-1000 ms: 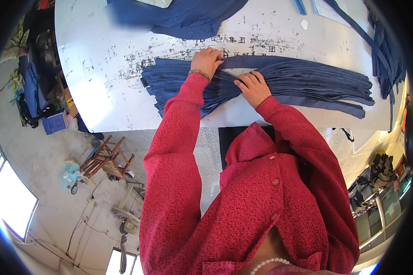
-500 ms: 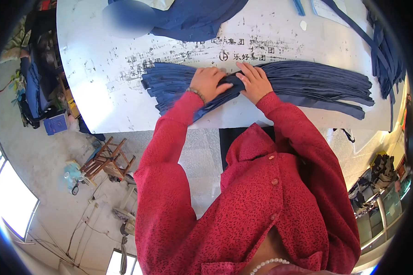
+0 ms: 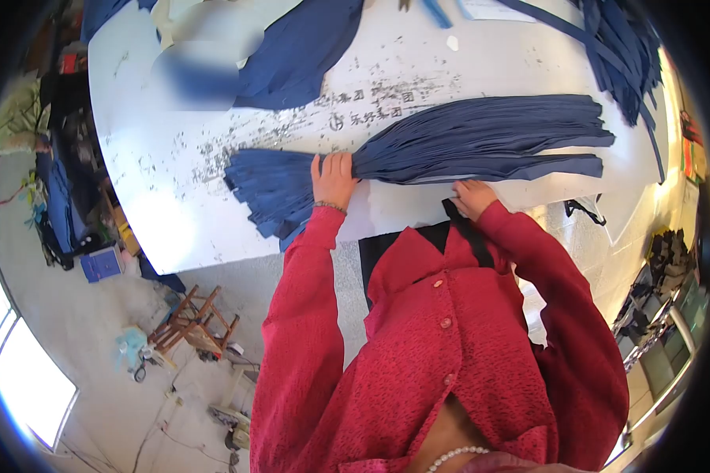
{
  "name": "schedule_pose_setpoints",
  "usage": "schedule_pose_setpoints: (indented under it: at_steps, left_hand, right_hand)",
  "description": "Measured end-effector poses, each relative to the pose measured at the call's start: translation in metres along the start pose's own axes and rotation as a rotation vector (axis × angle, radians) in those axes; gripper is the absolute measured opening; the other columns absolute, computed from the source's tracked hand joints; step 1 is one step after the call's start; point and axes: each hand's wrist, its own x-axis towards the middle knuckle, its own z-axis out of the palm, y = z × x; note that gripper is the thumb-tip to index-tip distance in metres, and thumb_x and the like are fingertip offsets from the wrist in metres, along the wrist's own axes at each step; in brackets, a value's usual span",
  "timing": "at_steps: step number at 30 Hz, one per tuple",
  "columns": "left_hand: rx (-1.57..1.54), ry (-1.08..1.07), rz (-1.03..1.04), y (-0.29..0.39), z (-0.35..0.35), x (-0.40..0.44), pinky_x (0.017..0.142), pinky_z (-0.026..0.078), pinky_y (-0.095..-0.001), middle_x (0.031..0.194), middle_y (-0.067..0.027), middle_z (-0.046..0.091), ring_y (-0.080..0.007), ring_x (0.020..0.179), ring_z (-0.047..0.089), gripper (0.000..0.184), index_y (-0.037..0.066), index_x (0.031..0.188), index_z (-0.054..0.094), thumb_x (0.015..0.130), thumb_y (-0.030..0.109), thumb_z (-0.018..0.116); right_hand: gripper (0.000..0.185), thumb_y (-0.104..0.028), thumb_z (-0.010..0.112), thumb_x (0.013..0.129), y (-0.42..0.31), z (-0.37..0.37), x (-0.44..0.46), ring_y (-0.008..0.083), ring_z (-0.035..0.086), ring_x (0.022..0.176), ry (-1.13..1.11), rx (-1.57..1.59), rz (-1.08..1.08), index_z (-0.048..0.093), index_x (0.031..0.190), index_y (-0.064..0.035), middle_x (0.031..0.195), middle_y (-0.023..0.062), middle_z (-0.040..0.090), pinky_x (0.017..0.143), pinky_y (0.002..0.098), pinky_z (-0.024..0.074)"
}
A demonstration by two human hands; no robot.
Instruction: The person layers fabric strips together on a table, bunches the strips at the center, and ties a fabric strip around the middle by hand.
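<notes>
A long bundle of navy fabric strips (image 3: 481, 134) lies across the white table (image 3: 418, 209), gathered narrow left of its middle and fanned out at both ends. My left hand (image 3: 335, 180) is closed around the narrow part, its fingers over the top. My right hand (image 3: 473, 199) is at the table's front edge, just below the bundle. Its fingers are curled on a black strap or cloth (image 3: 469, 230) that hangs down in front of the red jacket.
A large navy cloth piece (image 3: 300, 55) lies at the back, beside a blurred patch. More navy strips (image 3: 619, 63) hang in a heap at the back right. A wooden stool (image 3: 193, 319) stands on the floor at the lower left, near a blue box (image 3: 101, 265).
My right hand has left the bundle and moved down to the black cloth. My left hand now wraps the bundle's narrow part. The view has shifted and turned a little.
</notes>
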Motion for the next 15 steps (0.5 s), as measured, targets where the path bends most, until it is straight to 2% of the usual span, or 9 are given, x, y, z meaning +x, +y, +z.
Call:
schedule_pose_setpoints:
  at_steps: [2,3,5,7,8,11,13,15]
  left_hand:
    - [0.017,0.009,0.001,-0.001,0.000,0.004,0.103,0.026,-0.0441,0.108,-0.0008,0.054,-0.0167,0.109,0.047,0.066,0.013,0.115,0.050,0.059,0.033,0.078]
    - [-0.005,-0.038,-0.013,-0.002,-0.001,0.007,0.103,0.024,-0.0432,0.110,-0.0013,0.054,-0.0177,0.109,0.047,0.063,0.012,0.116,0.049,0.062,0.030,0.076]
    - [0.024,-0.046,0.013,-0.005,-0.003,0.011,0.103,0.024,-0.0429,0.110,-0.0014,0.055,-0.0177,0.107,0.048,0.062,0.011,0.115,0.050,0.062,0.030,0.077]
    - [0.022,-0.048,0.052,-0.012,-0.001,0.017,0.102,0.025,-0.0424,0.110,-0.0014,0.055,-0.0176,0.107,0.048,0.062,0.011,0.115,0.050,0.062,0.030,0.077]
    - [0.033,-0.064,0.060,-0.015,-0.001,0.020,0.102,0.026,-0.0418,0.110,-0.0014,0.055,-0.0176,0.106,0.049,0.062,0.011,0.115,0.050,0.062,0.030,0.077]
    - [0.054,-0.056,0.102,-0.026,-0.001,0.027,0.099,0.028,-0.0403,0.109,-0.0014,0.055,-0.0179,0.104,0.049,0.062,0.011,0.116,0.050,0.064,0.032,0.076]
    - [0.075,-0.035,0.127,-0.034,-0.003,0.037,0.097,0.030,-0.0391,0.107,-0.0016,0.055,-0.0178,0.104,0.049,0.062,0.011,0.116,0.049,0.065,0.034,0.075]
    - [0.071,-0.078,0.077,-0.041,-0.004,0.043,0.096,0.031,-0.0384,0.108,-0.0024,0.055,-0.0179,0.104,0.050,0.062,0.010,0.117,0.050,0.066,0.035,0.074]
  right_hand:
    - [0.026,-0.024,0.060,0.080,0.022,0.006,-0.030,0.0275,0.057,0.089,0.077,-0.010,0.106,0.054,0.098,-0.0063,0.090,0.0098,0.060,0.078,0.0390,0.0445]
    - [0.025,-0.024,0.060,0.080,0.030,0.011,-0.043,0.0279,0.058,0.087,0.132,-0.013,0.192,0.054,0.097,-0.0061,0.087,0.0097,0.060,0.076,0.0396,0.0447]
    - [0.029,-0.025,0.062,0.079,0.035,0.013,-0.052,0.0299,0.055,0.090,0.199,0.020,0.277,0.053,0.098,-0.0050,0.090,0.0122,0.058,0.078,0.0398,0.0440]
    - [0.034,-0.024,0.065,0.076,0.039,0.000,-0.044,0.0322,0.053,0.094,0.462,0.036,0.442,0.052,0.100,-0.0031,0.094,0.0151,0.056,0.080,0.0398,0.0432]
    - [0.039,-0.025,0.068,0.074,0.049,-0.003,-0.032,0.0337,0.051,0.096,0.555,0.141,0.525,0.051,0.101,-0.0010,0.099,0.0166,0.054,0.082,0.0400,0.0422]
    - [0.043,-0.029,0.070,0.075,0.091,-0.015,0.013,0.0331,0.051,0.096,0.854,0.312,0.829,0.051,0.101,0.0000,0.101,0.0163,0.055,0.083,0.0408,0.0418]
    - [0.040,-0.027,0.069,0.074,0.103,-0.034,0.037,0.0326,0.052,0.097,0.915,0.257,0.876,0.052,0.101,-0.0017,0.100,0.0170,0.055,0.083,0.0410,0.0420]
    - [0.034,-0.021,0.065,0.076,0.112,-0.042,0.051,0.0329,0.051,0.097,0.833,0.264,0.770,0.052,0.102,-0.0037,0.101,0.0160,0.055,0.083,0.0415,0.0422]
